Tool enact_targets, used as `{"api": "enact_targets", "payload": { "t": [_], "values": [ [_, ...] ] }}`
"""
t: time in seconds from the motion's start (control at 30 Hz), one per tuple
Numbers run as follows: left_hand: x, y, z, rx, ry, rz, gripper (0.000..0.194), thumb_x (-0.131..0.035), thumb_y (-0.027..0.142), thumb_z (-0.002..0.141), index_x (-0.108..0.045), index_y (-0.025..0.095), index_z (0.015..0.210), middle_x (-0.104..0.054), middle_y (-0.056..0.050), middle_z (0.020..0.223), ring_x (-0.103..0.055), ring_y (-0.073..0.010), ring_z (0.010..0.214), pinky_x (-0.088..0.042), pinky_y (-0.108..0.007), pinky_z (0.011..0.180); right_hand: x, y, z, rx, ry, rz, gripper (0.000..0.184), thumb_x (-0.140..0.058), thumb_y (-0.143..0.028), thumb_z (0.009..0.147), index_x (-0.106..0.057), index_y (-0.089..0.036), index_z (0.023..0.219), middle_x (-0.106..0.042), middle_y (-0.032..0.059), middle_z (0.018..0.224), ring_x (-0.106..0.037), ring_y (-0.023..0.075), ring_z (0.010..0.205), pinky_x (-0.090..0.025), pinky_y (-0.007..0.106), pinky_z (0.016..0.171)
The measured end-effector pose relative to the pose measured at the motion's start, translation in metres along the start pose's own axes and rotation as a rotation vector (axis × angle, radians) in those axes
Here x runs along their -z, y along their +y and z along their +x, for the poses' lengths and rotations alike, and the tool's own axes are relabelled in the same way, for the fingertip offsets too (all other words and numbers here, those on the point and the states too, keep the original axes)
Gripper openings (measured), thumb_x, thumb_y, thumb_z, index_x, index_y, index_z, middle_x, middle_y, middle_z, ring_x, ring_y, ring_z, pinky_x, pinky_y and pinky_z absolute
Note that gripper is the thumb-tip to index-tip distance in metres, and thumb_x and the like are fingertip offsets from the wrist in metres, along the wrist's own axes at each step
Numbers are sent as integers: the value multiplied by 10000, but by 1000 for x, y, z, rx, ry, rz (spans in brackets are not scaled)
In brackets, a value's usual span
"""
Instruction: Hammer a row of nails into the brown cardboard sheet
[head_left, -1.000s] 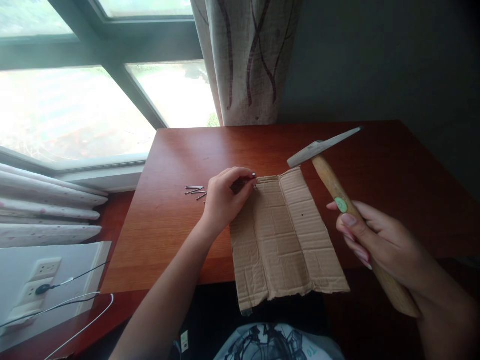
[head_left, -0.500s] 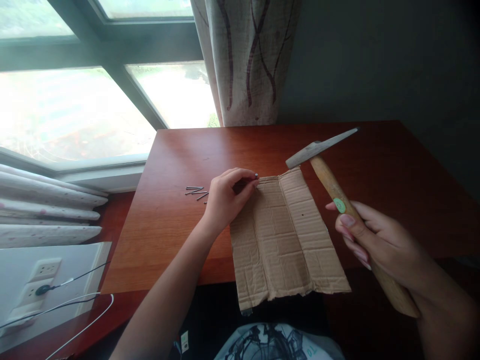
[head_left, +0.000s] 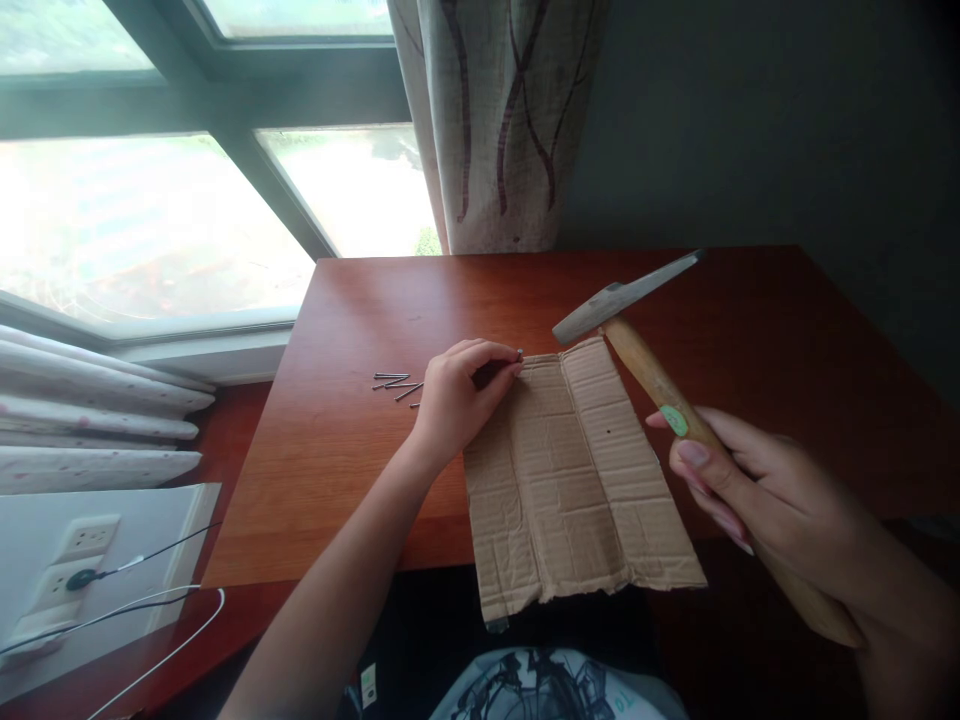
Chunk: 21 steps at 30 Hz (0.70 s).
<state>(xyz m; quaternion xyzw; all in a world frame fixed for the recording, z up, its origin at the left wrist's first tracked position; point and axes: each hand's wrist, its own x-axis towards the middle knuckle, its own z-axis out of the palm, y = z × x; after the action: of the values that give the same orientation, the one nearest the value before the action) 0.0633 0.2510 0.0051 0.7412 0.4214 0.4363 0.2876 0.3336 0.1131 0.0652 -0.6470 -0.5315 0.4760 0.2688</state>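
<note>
A creased piece of brown cardboard (head_left: 577, 470) lies on the reddish wooden table (head_left: 352, 440), hanging over its near edge. My left hand (head_left: 454, 400) pinches a nail (head_left: 518, 354) upright at the cardboard's far left corner. My right hand (head_left: 757, 485) is closed round the wooden handle of a hammer (head_left: 637, 345). The hammer's metal head (head_left: 619, 297) hovers above the cardboard's far edge, a little right of the nail.
Several loose nails (head_left: 396, 383) lie on the table left of my left hand. A patterned curtain (head_left: 499, 120) and a window (head_left: 150, 200) stand behind the table. A white power strip (head_left: 71, 560) with cables sits low at the left.
The hammer head has shifted slightly left toward the nail, and my right hand has moved a little lower. My left hand keeps the nail in place.
</note>
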Motion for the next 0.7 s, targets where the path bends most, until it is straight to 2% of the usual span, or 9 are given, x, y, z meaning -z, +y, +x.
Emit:
{"api": "enact_targets", "payload": {
  "t": [0.27,0.4,0.53,0.7],
  "values": [
    [0,0,0,4,-3,-7,57,-714,202,891,-769,212,899,-806,-53,924,-744,-200,853,-573,-320,792,8,-39,3,123,-81,-225,311,-544,-549,1029,-638,-274,918,-498,-46,511,-457,139,412,-348,259,377],
    [0,0,0,-14,9,-4,42,-727,190,887,-765,209,894,-806,-48,932,-744,-193,865,-570,-313,807,10,-56,8,126,-90,-270,338,-525,-561,1031,-622,-266,898,-511,-47,504,-478,141,411,-364,250,365],
    [0,-1,0,-18,2,30,55,-720,171,892,-757,210,879,-804,-35,924,-739,-180,850,-574,-304,807,8,-68,12,80,-168,-328,319,-525,-526,1034,-633,-243,932,-523,-49,514,-490,144,425,-391,253,389],
    [1,-1,0,-37,-4,37,46,-716,184,904,-754,208,893,-804,-34,920,-737,-182,858,-573,-306,808,10,-69,11,105,-113,-329,332,-539,-535,1015,-575,-264,826,-492,-51,504,-451,140,409,-372,259,383]
  ]
}}
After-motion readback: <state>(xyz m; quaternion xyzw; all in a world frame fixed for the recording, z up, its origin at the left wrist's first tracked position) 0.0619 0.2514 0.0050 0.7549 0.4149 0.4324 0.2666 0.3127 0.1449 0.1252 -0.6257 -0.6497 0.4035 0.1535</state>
